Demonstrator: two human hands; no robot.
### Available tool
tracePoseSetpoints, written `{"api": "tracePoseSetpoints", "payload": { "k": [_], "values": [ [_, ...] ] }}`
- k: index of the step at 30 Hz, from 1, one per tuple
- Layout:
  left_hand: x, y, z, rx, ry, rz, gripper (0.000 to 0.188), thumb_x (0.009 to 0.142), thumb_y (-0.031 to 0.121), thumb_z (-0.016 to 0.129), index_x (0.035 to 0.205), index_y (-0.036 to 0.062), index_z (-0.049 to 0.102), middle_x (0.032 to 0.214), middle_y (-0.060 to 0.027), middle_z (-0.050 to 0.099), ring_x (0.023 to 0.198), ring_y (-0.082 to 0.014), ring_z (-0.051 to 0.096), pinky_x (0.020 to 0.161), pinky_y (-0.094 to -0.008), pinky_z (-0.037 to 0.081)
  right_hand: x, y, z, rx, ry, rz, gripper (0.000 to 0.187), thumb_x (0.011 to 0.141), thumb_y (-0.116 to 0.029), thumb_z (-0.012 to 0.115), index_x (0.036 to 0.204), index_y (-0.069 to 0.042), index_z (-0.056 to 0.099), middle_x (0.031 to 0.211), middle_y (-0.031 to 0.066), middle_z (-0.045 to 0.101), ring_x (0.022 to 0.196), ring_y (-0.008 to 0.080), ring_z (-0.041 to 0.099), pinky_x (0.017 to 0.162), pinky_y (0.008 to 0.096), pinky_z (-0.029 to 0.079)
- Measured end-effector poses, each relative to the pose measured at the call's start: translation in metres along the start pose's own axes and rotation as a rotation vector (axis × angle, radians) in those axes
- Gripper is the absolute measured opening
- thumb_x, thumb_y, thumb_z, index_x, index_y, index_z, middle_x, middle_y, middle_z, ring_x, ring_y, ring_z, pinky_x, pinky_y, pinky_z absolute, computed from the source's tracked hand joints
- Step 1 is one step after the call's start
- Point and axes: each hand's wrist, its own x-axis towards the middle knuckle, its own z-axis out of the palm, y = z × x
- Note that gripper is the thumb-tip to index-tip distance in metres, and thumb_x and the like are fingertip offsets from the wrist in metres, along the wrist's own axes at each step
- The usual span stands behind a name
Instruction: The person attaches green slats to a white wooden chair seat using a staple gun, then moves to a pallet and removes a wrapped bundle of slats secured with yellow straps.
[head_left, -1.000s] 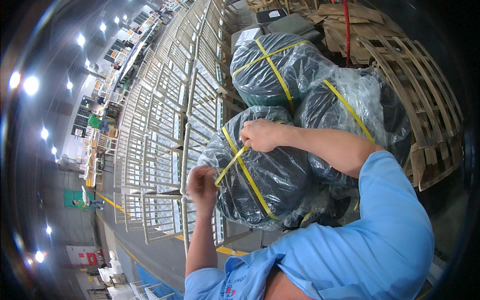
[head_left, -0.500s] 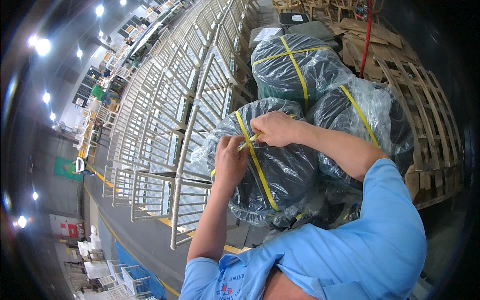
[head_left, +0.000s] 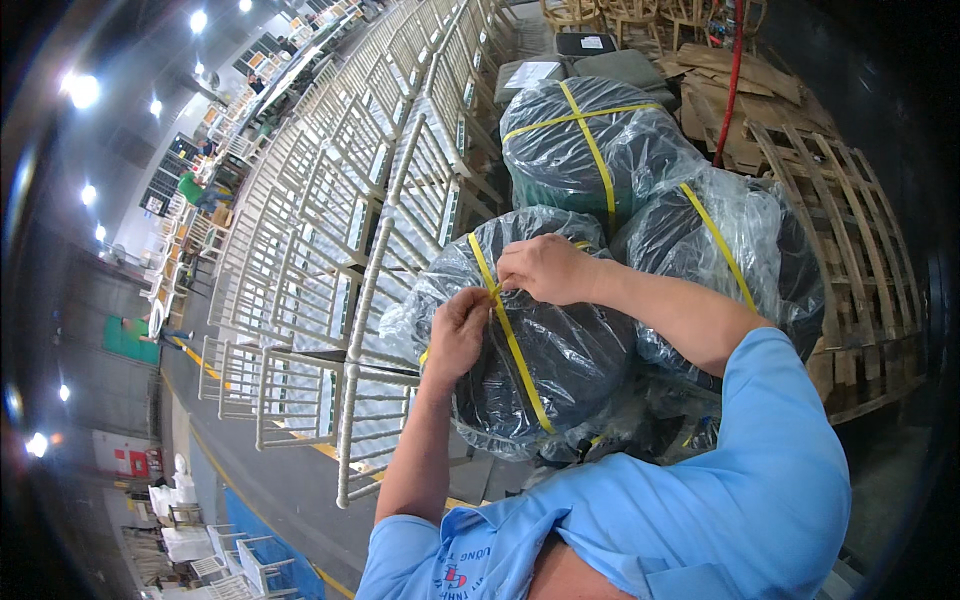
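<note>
A round bundle of dark cushion-like pieces (head_left: 585, 350) sits in front of me, wrapped in clear plastic. Yellow strap (head_left: 522, 368) runs over its top, with a crossing near its middle. At that crossing my left hand (head_left: 457, 332) pinches the strap from the left, fingertips closed. My right hand (head_left: 550, 270) is closed on the strap from the far right side, its knuckles raised and fingertips close to the left ones. The fingers partly hide the knot and the strap ends.
Two similar strapped bundles stand behind (head_left: 560, 150) and to the right (head_left: 690, 240). Rows of pale spindle-backed chairs (head_left: 370, 250) line the left. Wooden pallets (head_left: 850, 230) lean at the right, near flattened cardboard (head_left: 745, 75) and a hanging red hose (head_left: 733, 90).
My fingertips have drawn in tighter at the strap crossing, and less of the twisted strap shows between them. The whole view has shifted slightly.
</note>
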Motion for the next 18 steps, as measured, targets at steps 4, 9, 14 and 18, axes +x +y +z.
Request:
{"api": "tracePoseSetpoints", "payload": {
  "k": [4, 9, 14, 18],
  "values": [
    [-0.007, 0.005, -0.033, -0.648, -0.02, -0.232, 0.012, 0.093, 0.005, 0.058, 0.097, 0.0037, 0.069, 0.076, -0.0016, 0.058, 0.064, -0.0127, 0.05, 0.061, -0.0273, 0.04, 0.016, 0.042, -0.024, 0.32, 0.103, 0.182, 0.015, 0.096, -0.018, 0.069, 0.096, -0.004, 0.073, 0.089, 0.0086, 0.073, 0.082, 0.0217, 0.07, 0.077, 0.0357, 0.054],
    [-0.044, 0.016, -0.064, -0.721, 0.367, -0.091, 0.005, 0.1, 0.009, 0.062, 0.103, 0.007, 0.065, 0.075, 0.0021, 0.051, 0.06, -0.0073, 0.04, 0.055, -0.0247, 0.033, 0.029, 0.041, -0.01, 0.335, 0.163, 0.317, 0.02, 0.096, -0.021, 0.071, 0.099, -0.002, 0.074, 0.087, 0.0083, 0.075, 0.081, 0.0143, 0.068, 0.076, 0.0329, 0.052],
    [-0.141, -0.06, -0.181, -0.667, 0.919, -0.293, 0.006, 0.105, 0.015, 0.06, 0.106, 0.0126, 0.065, 0.066, 0.0073, 0.04, 0.05, -0.0045, 0.029, 0.043, -0.0246, 0.022, 0.013, 0.092, -0.066, 0.547, 0.542, 0.419, 0.009, 0.099, -0.014, 0.065, 0.1, -0.006, 0.068, 0.088, 0.0, 0.065, 0.083, 0.0125, 0.062, 0.082, 0.0306, 0.052],
    [-0.208, -0.16, -0.171, -0.894, 1.278, -0.794, 0.024, 0.105, 0.027, 0.055, 0.083, 0.0175, 0.05, 0.061, 0.0046, 0.031, 0.048, -0.0104, 0.027, 0.043, -0.0302, 0.026, -0.096, 0.148, -0.202, 0.644, 1.224, 0.78, 0.026, 0.096, -0.024, 0.072, 0.115, -0.007, 0.071, 0.087, -0.0001, 0.066, 0.074, 0.0074, 0.059, 0.053, 0.0221, 0.042]
  ]
}}
